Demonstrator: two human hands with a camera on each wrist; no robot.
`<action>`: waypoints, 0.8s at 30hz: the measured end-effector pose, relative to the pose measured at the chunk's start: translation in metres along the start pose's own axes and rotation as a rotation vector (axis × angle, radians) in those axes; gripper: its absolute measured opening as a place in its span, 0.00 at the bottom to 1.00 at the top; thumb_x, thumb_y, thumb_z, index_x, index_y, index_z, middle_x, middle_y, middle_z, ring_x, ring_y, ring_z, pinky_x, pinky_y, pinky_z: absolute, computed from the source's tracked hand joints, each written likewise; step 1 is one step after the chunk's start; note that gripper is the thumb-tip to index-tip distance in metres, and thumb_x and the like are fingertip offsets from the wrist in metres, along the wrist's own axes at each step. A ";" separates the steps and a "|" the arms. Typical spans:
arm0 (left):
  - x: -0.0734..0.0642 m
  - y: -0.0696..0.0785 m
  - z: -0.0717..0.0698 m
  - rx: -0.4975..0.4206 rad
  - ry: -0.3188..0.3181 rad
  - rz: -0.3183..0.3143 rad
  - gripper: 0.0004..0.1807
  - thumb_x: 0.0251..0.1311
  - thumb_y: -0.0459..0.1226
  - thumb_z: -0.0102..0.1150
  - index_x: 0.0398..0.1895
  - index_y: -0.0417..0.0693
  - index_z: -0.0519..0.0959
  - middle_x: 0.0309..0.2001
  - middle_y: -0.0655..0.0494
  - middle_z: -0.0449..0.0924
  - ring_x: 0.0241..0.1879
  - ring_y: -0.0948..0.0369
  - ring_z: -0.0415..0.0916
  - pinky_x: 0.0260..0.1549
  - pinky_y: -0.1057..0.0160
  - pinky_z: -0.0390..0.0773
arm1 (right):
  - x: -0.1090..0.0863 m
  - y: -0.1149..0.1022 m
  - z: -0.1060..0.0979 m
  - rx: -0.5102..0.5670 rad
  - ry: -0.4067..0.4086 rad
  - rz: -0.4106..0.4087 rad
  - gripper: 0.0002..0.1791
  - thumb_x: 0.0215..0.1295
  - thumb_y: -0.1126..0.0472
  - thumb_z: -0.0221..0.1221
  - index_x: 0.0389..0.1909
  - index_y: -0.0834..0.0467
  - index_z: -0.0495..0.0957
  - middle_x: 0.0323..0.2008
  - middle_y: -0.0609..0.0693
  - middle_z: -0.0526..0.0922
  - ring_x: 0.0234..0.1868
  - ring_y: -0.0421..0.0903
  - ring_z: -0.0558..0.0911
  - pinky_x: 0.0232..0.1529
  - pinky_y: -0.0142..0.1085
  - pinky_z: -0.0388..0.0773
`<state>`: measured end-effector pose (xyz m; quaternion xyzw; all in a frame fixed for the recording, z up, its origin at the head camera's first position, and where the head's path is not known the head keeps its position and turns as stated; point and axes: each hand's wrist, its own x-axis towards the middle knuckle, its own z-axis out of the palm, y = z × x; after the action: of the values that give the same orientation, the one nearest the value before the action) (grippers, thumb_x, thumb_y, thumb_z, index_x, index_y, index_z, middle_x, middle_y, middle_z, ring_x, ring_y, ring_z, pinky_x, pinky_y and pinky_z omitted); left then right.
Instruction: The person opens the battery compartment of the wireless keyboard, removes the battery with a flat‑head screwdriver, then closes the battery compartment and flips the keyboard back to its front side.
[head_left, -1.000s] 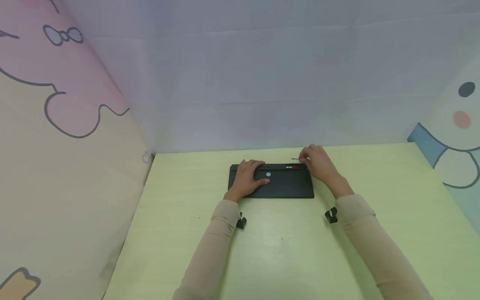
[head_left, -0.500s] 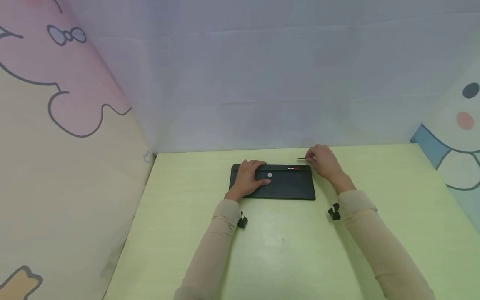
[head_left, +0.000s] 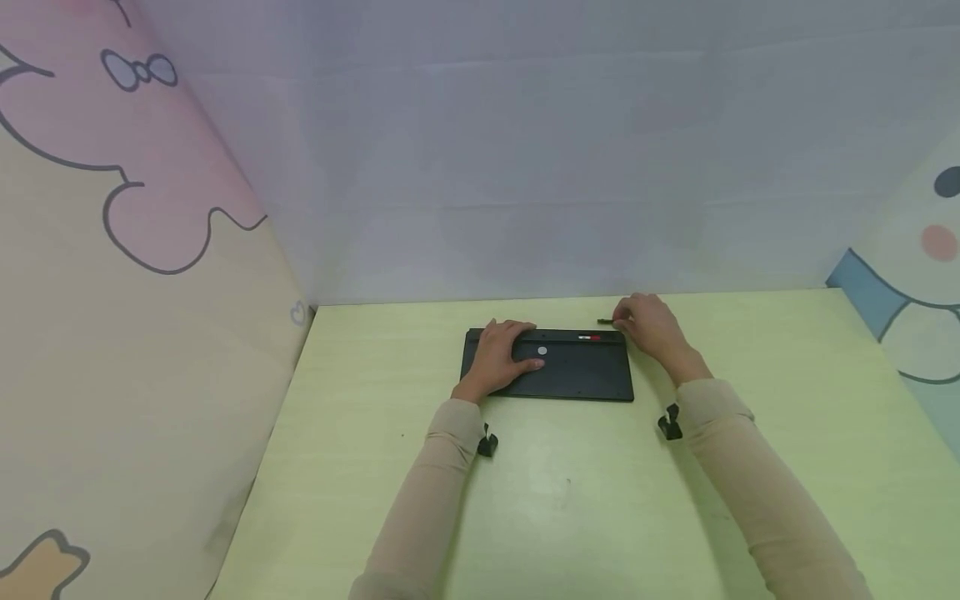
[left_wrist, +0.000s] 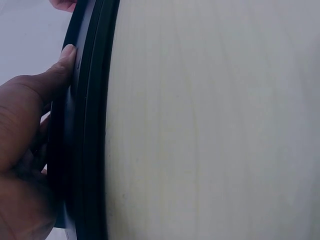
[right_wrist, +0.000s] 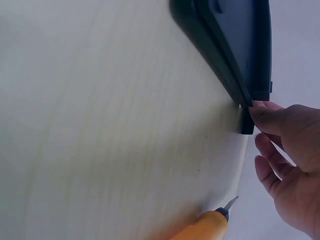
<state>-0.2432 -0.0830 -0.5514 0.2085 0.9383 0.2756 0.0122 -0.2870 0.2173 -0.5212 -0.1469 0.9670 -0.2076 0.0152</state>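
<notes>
A black keyboard [head_left: 577, 379] lies face down on the table, its raised bar along the far side. In an open slot on that bar sits a red and white battery [head_left: 589, 337]. My left hand [head_left: 497, 354] grips the keyboard's left part, fingers over the far edge and thumb on the flat back. In the left wrist view the thumb [left_wrist: 65, 57] presses on the keyboard's dark edge [left_wrist: 92, 125]. Just beyond the far right corner, my right hand [head_left: 651, 325] pinches a small black battery cover [head_left: 604, 321]. The right wrist view shows this cover [right_wrist: 247, 121] at the thumb tip.
The pale yellow-green table [head_left: 525, 517] ends at a whitish back wall [head_left: 480, 167]. Printed side walls stand left and right. An orange object [right_wrist: 202, 227] with a dark collar and pointed tip shows low in the right wrist view. Black camera mounts [head_left: 670, 422] hang at both wrists.
My right hand has moved slightly right and away from the keyboard's corner with the battery cover. More of the cover's flat face shows now. The left hand stays on the keyboard.
</notes>
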 end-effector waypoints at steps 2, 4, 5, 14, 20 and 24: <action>0.000 0.000 0.001 0.003 0.001 -0.002 0.37 0.60 0.53 0.71 0.72 0.54 0.71 0.69 0.51 0.75 0.74 0.52 0.68 0.85 0.48 0.46 | 0.001 0.001 0.001 0.002 0.002 -0.001 0.06 0.67 0.64 0.65 0.39 0.64 0.86 0.41 0.63 0.87 0.47 0.64 0.82 0.54 0.60 0.79; 0.001 -0.001 0.002 0.006 0.004 -0.002 0.37 0.60 0.53 0.71 0.72 0.54 0.72 0.69 0.52 0.75 0.73 0.53 0.68 0.85 0.48 0.46 | 0.002 0.003 0.001 0.002 0.000 -0.004 0.06 0.67 0.64 0.66 0.39 0.64 0.86 0.41 0.63 0.88 0.48 0.64 0.83 0.54 0.60 0.79; 0.001 -0.001 0.002 0.008 0.004 -0.004 0.37 0.60 0.53 0.71 0.72 0.54 0.71 0.69 0.52 0.75 0.73 0.53 0.68 0.85 0.48 0.46 | 0.002 0.003 0.001 -0.002 -0.001 -0.005 0.06 0.66 0.64 0.66 0.39 0.64 0.87 0.42 0.63 0.88 0.48 0.64 0.84 0.54 0.59 0.79; 0.001 -0.001 0.004 0.001 0.008 0.000 0.37 0.60 0.53 0.70 0.71 0.53 0.72 0.69 0.51 0.75 0.73 0.52 0.69 0.85 0.47 0.47 | -0.001 0.006 0.000 -0.006 -0.004 -0.015 0.09 0.66 0.62 0.66 0.40 0.65 0.87 0.41 0.63 0.90 0.46 0.62 0.85 0.53 0.58 0.81; -0.001 -0.001 0.004 -0.009 0.008 -0.002 0.37 0.60 0.53 0.70 0.71 0.54 0.72 0.68 0.51 0.75 0.73 0.51 0.69 0.85 0.47 0.46 | -0.005 0.007 0.000 0.022 -0.008 0.004 0.09 0.69 0.62 0.65 0.42 0.64 0.87 0.42 0.62 0.89 0.46 0.62 0.86 0.52 0.58 0.81; 0.000 0.000 0.003 -0.011 0.011 0.001 0.37 0.60 0.53 0.70 0.72 0.54 0.71 0.69 0.51 0.75 0.73 0.51 0.69 0.85 0.47 0.45 | -0.009 0.005 -0.003 0.026 0.003 0.013 0.10 0.70 0.62 0.63 0.44 0.65 0.87 0.42 0.63 0.88 0.46 0.62 0.85 0.50 0.58 0.81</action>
<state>-0.2431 -0.0815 -0.5539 0.2073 0.9367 0.2820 0.0080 -0.2803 0.2252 -0.5209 -0.1403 0.9651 -0.2204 0.0171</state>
